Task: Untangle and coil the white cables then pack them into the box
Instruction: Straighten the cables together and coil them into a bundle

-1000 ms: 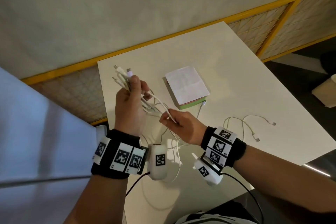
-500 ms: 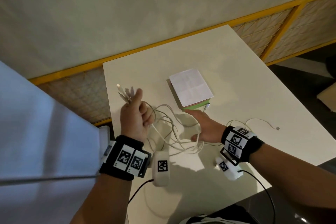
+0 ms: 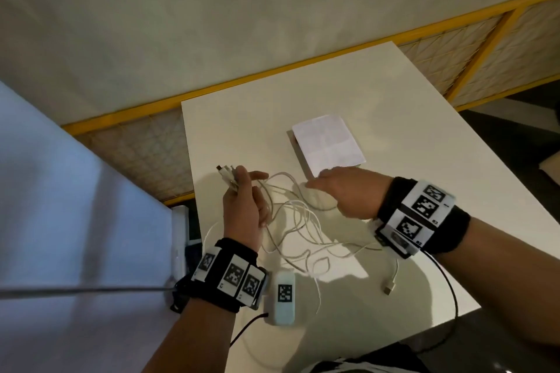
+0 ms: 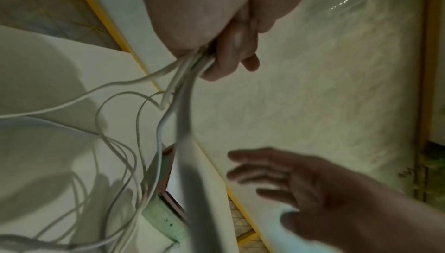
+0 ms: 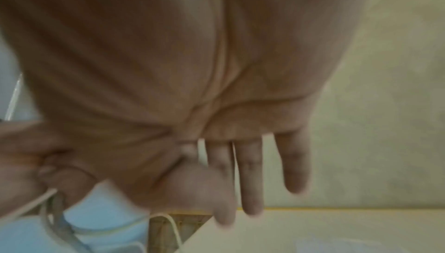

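Note:
My left hand point(image 3: 242, 206) grips a bunch of white cables point(image 3: 300, 227) near their plug ends point(image 3: 225, 172), which stick out above the fist. In the left wrist view the cables point(image 4: 183, 78) leave the curled fingers point(image 4: 231, 47) and hang in tangled loops down to the table. My right hand point(image 3: 342, 191) hovers flat over the loops with straight fingers point(image 5: 250, 177) and holds nothing. The box point(image 3: 328, 142), white-topped and lying shut, sits just beyond the right hand. One loose plug end point(image 3: 389, 288) lies on the table near the right wrist.
The white table point(image 3: 409, 118) stands by a pale wall with a yellow-framed lattice rail point(image 3: 485, 39) behind it. A white panel point(image 3: 75, 221) fills the left side. Black wires run from both wrist cameras off the table's near edge.
The right hand let go of the cable it pinched and moved right and forward, now open over the loops. The left hand lowered with the bunch; the loops dropped onto the table.

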Available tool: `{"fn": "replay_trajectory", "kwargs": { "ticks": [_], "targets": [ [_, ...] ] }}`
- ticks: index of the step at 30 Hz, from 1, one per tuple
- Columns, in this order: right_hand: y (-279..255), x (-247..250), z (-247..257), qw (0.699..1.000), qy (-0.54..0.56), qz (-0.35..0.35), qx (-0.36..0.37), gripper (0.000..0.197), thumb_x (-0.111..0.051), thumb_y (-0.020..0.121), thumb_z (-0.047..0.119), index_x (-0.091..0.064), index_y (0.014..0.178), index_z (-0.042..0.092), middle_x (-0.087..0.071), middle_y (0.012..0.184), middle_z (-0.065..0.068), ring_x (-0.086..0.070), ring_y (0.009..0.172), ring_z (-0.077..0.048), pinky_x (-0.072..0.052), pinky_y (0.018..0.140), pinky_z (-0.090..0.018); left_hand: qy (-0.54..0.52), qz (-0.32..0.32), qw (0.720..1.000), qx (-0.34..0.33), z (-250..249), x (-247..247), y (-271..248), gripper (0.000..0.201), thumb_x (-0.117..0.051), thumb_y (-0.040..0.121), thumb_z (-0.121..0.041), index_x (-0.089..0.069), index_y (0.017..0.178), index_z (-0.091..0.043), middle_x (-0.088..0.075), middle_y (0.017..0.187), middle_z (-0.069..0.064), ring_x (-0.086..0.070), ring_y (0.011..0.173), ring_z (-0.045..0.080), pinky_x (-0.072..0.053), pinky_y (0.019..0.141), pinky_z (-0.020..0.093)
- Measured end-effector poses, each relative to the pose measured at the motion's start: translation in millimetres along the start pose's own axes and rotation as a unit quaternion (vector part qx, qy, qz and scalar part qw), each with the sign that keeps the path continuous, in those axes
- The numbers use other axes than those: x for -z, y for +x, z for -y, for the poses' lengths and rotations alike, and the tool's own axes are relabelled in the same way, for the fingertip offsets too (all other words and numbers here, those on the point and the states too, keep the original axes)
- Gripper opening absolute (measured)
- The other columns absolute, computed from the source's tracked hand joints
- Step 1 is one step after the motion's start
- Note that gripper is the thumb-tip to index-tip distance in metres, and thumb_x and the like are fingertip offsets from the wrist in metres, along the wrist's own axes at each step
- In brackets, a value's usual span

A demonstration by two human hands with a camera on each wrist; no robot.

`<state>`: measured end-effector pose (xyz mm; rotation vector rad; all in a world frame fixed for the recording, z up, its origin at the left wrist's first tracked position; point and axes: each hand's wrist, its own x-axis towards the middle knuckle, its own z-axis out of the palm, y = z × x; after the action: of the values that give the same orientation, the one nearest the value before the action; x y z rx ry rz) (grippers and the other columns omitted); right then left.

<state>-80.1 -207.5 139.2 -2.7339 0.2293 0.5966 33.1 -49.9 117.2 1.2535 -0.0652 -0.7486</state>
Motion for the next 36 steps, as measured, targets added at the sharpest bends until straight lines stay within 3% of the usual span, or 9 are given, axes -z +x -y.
{"fn": "replay_trajectory", "kwargs": {
  "ticks": [4,7,10,16,21,27,31,33,36],
  "targets": [
    [21.5,-12.6,36.0,0.944,0.315,-0.050,0.077,0.088,-0.061,0.072,0.024,-0.015,0.147,0.017,-0.041,0.143,-0.006,-0.042,0.129,-0.021,-0.037,0.108,-0.036,-0.103,0.008,0.994,0.028,0.7,-7.9,4.3,0.052,-0.034,0.097,-0.046,-0.058,0.064,-0.015,-0.027,0.042,-0.004,-0.027,0.036,0.011,-0.031,0.042,0.022],
    [40.8,-31.3,55.6,0.897,0.421,-0.113,0.075,0.090,-0.067,0.067,0.016,-0.021,0.144,0.014,-0.053,0.113,0.004,-0.055,0.105,-0.015,-0.048,0.091,-0.030,-0.148,-0.004,0.988,0.043,-3.2,-9.7,8.1,0.050,-0.037,0.096,-0.048,-0.051,0.060,-0.016,-0.034,0.044,-0.002,-0.041,0.042,0.013,-0.044,0.051,0.027],
    [46.1,-30.9,61.7,0.881,0.445,-0.153,0.043,0.079,-0.065,0.072,0.001,-0.029,0.141,0.015,-0.059,0.113,-0.010,-0.063,0.084,-0.018,-0.050,0.068,-0.021,-0.170,-0.019,0.984,0.057,-6.4,-5.4,7.0,0.047,-0.036,0.095,-0.050,-0.048,0.064,-0.016,-0.039,0.043,-0.003,-0.050,0.045,0.011,-0.052,0.051,0.026],
    [43.9,-29.5,59.5,0.925,0.375,-0.045,0.028,0.021,-0.060,0.086,0.022,-0.055,0.103,0.012,-0.066,0.067,-0.004,-0.055,0.046,-0.004,-0.047,0.055,-0.023,-0.162,-0.006,0.984,0.072,-10.3,4.1,9.6,0.048,-0.035,0.098,-0.046,-0.038,0.060,-0.016,-0.025,0.042,-0.006,-0.023,0.035,0.008,-0.032,0.039,0.020],
    [37.3,-33.0,51.8,0.860,0.506,0.056,0.035,0.017,-0.061,0.088,0.021,-0.060,0.083,0.004,-0.056,0.050,0.002,-0.052,0.042,-0.014,-0.050,0.053,-0.024,-0.165,0.012,0.983,0.082,-11.9,13.4,11.9,0.048,-0.035,0.098,-0.045,-0.037,0.060,-0.016,-0.025,0.039,-0.007,-0.022,0.032,0.007,-0.031,0.036,0.017],
    [17.3,-62.6,26.6,0.924,0.372,0.054,-0.073,0.033,-0.064,0.083,0.040,-0.053,0.056,0.024,-0.047,0.052,0.004,-0.045,0.040,-0.006,-0.042,0.049,-0.021,-0.198,-0.035,0.978,0.056,-37.8,50.7,25.7,0.057,-0.034,0.099,-0.044,-0.045,0.048,-0.020,-0.026,0.036,-0.007,-0.025,0.030,0.005,-0.026,0.034,0.013],
    [13.3,-65.9,23.1,0.981,0.186,0.016,-0.060,0.033,-0.054,0.086,0.049,-0.057,0.070,0.021,-0.052,0.067,0.007,-0.050,0.070,-0.018,-0.038,0.067,-0.027,-0.201,-0.046,0.977,0.059,-26.7,60.2,21.8,0.056,-0.034,0.099,-0.044,-0.044,0.049,-0.020,-0.027,0.036,-0.008,-0.024,0.030,0.005,-0.025,0.032,0.014],
    [8.2,-68.8,11.9,0.989,0.131,0.029,-0.065,0.032,-0.052,0.089,0.045,-0.063,0.088,0.014,-0.062,0.084,-0.003,-0.053,0.079,-0.022,-0.039,0.072,-0.028,-0.213,-0.062,0.974,0.045,-32.8,72.6,22.9,0.057,-0.034,0.099,-0.042,-0.043,0.047,-0.021,-0.026,0.036,-0.008,-0.024,0.031,0.005,-0.024,0.032,0.015],
    [-5.6,-86.1,-14.5,0.982,0.164,0.013,-0.091,0.026,-0.053,0.089,0.044,-0.051,0.068,0.029,-0.054,0.071,0.008,-0.051,0.077,-0.022,-0.037,0.070,-0.028,-0.225,-0.075,0.971,0.021,-45.2,95.3,25.3,0.057,-0.034,0.099,-0.034,-0.042,0.044,-0.022,-0.025,0.037,-0.008,-0.023,0.032,0.005,-0.023,0.034,0.015]
  ]
}}
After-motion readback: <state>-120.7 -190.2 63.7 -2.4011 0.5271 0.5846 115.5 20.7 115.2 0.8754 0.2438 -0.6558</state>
